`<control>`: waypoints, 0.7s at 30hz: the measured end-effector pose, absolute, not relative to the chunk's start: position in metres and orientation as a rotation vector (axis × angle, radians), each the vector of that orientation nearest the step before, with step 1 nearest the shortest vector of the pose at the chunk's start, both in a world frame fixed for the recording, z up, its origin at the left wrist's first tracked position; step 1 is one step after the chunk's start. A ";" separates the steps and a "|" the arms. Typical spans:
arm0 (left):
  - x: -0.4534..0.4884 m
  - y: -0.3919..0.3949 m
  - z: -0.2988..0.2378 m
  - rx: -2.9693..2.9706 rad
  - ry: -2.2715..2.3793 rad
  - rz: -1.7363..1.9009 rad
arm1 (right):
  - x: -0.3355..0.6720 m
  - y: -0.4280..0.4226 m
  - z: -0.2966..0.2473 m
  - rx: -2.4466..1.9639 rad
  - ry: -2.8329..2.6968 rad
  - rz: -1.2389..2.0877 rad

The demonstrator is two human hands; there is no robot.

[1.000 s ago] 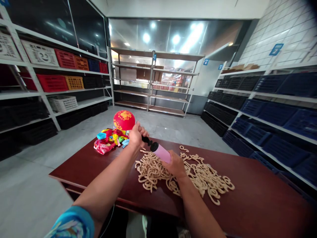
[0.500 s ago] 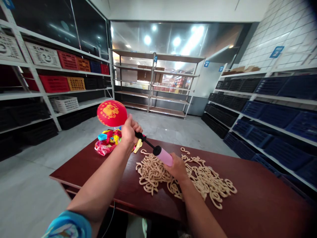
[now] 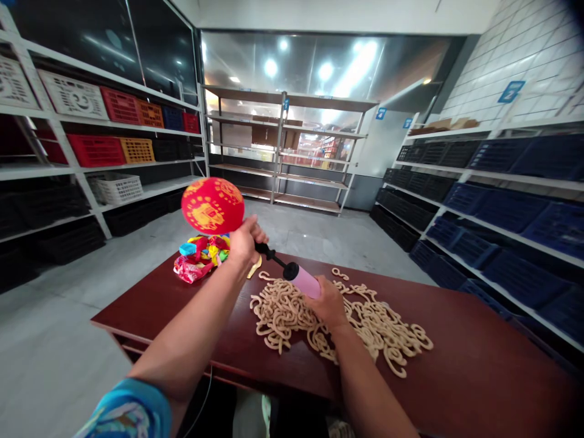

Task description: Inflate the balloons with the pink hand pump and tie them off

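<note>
A red balloon (image 3: pixel 212 205) with yellow print, partly inflated, sits at the nozzle end of a hand pump. My left hand (image 3: pixel 245 240) is closed round the pump's black end and the balloon's neck, which the fingers hide. The pump (image 3: pixel 305 281) has a pink barrel and a black rod that shows between my hands. Wrapped round the barrel is my right hand (image 3: pixel 327 300), above a heap of beige curled, rope-like pieces (image 3: pixel 283 310). Behind my left wrist lies a pile of colourful uninflated balloons (image 3: pixel 201 258), partly in a bag. One pale yellow balloon (image 3: pixel 254 267) lies apart.
The dark red-brown table (image 3: pixel 155 310) spans the front. Shelves with red crates (image 3: pixel 95 150) and white crates stand at left, a bare-looking metal rack (image 3: pixel 283 152) at the back, and shelves of dark blue crates (image 3: pixel 511 213) at right.
The red balloon has grown a little and turned, showing more yellow print. Both hands have shifted slightly, still holding the pump.
</note>
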State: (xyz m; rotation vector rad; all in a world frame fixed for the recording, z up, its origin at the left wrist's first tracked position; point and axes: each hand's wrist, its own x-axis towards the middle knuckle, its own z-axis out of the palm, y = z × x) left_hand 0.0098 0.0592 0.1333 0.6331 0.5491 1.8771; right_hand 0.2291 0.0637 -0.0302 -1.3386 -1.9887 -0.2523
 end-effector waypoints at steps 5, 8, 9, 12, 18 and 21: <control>-0.021 0.054 0.167 0.741 0.520 1.945 | 0.236 0.070 -0.030 -1.335 -1.961 -0.264; -0.018 0.054 0.165 0.738 0.546 1.956 | 0.231 0.067 -0.032 -1.378 -1.967 -0.277; -0.013 0.055 0.160 0.727 0.559 1.950 | 0.229 0.065 -0.032 -1.388 -1.978 -0.282; 0.008 0.058 0.137 0.691 0.602 1.901 | 0.223 0.060 -0.033 -1.368 -2.022 -0.309; 0.046 0.065 0.089 0.583 0.656 1.817 | 0.218 0.056 -0.036 -1.328 -2.067 -0.330; 0.047 0.066 0.087 0.551 0.611 1.795 | 0.217 0.056 -0.036 -1.336 -2.056 -0.321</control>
